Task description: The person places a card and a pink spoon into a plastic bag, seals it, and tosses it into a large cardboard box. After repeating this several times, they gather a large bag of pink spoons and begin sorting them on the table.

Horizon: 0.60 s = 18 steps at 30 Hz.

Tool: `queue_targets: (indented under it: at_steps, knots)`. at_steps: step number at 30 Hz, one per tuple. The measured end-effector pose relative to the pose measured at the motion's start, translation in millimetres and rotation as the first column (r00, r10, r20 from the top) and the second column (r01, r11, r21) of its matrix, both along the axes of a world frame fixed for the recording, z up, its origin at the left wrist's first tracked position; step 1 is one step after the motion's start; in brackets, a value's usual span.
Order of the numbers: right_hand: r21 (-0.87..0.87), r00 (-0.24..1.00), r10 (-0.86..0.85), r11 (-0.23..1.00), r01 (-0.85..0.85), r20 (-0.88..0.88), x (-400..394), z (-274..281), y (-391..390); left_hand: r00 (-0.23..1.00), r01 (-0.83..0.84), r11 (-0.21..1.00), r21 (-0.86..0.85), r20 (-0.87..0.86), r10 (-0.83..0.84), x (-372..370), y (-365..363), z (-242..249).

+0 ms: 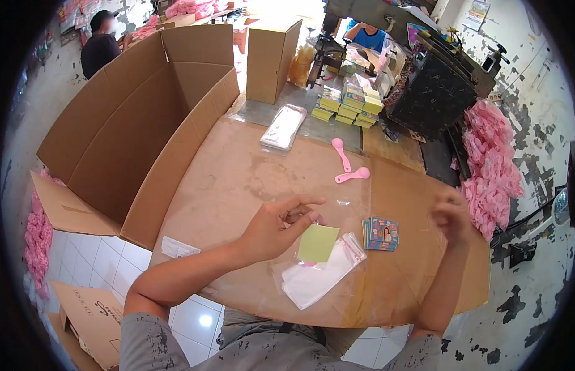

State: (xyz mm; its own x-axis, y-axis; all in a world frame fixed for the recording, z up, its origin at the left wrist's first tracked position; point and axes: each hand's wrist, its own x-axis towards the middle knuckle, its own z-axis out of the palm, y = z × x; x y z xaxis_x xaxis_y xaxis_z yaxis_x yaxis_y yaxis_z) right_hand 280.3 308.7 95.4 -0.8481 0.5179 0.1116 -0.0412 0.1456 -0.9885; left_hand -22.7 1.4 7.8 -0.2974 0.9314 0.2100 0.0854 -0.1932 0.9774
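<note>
My left hand (281, 227) pinches the top of a small clear plastic bag with a yellow-green card (318, 243) in it. A bit of pink shows under the card's lower edge. Beneath it, a pile of clear plastic bags (324, 272) lies fanned on the cardboard-covered table (238, 179). To the right sits a small stack of blue picture cards (381, 234). My right hand (449, 213) is raised above the table's right side, slightly blurred, its fingers curled in with nothing visible in them. Two pink plastic spoons (341, 154) lie farther back.
A large open cardboard box (133, 130) stands left of the table. Clear packets (284, 127) and stacks of yellow-edged cards (349, 105) lie at the back, near a dark machine (430, 86). Pink plastic bundles (491, 161) hang at right. Another person (101, 46) is at far left.
</note>
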Motion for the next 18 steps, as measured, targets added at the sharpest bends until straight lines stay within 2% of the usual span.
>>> queue_targets:
  at_steps: [1,3,4,5,7,9,12,13,14,15,18]
  knots:
    - [-0.137,0.983,-0.034,0.991,0.010,-0.179,29.9,-15.8,33.3,1.000,-0.011,1.000,-0.028,-0.004,0.011,-1.3,0.2,-0.4]
    - [-0.139,0.984,-0.076,0.989,0.054,-0.160,84.5,-36.9,96.2,0.999,-0.021,0.999,-0.037,0.028,0.022,-1.4,0.3,1.9]
    - [0.070,0.984,-0.177,0.982,0.178,-0.020,93.3,-42.0,91.3,0.999,-0.026,0.999,-0.040,0.042,0.028,-1.0,0.7,2.9]
    - [0.293,0.951,-0.297,0.920,0.259,0.091,101.1,-47.5,86.2,0.998,-0.031,0.999,-0.013,0.059,0.032,-0.4,2.0,1.6]
    - [0.696,0.796,-0.568,0.659,0.286,0.210,116.5,-61.0,69.5,0.995,-0.038,0.999,0.033,0.092,0.035,2.2,3.9,-2.8]
    - [0.951,0.567,-0.806,0.284,0.121,0.168,121.2,-66.8,58.2,0.991,-0.024,0.999,0.028,0.131,0.021,3.0,5.4,-2.7]
    - [0.996,0.693,-0.718,-0.007,0.085,-0.064,66.1,-32.6,2.6,0.987,-0.019,1.000,-0.005,0.160,0.019,4.0,6.2,-3.7]
    - [0.942,0.748,-0.657,0.301,0.147,0.093,62.5,-31.7,10.5,0.987,-0.014,1.000,-0.016,0.159,0.017,3.5,7.1,-3.4]
    - [0.796,0.804,-0.555,0.576,0.187,0.213,62.6,-33.1,21.4,0.985,-0.011,1.000,-0.027,0.170,0.016,3.0,8.1,-4.5]
    - [0.574,0.858,-0.424,0.795,0.199,0.289,68.2,-34.9,29.8,0.983,-0.001,0.999,-0.037,0.183,0.008,3.4,8.4,-7.5]
    - [0.802,0.526,-0.715,0.589,0.097,0.461,83.8,-42.2,49.4,0.976,0.042,0.998,-0.040,0.214,-0.033,2.5,11.1,-14.6]
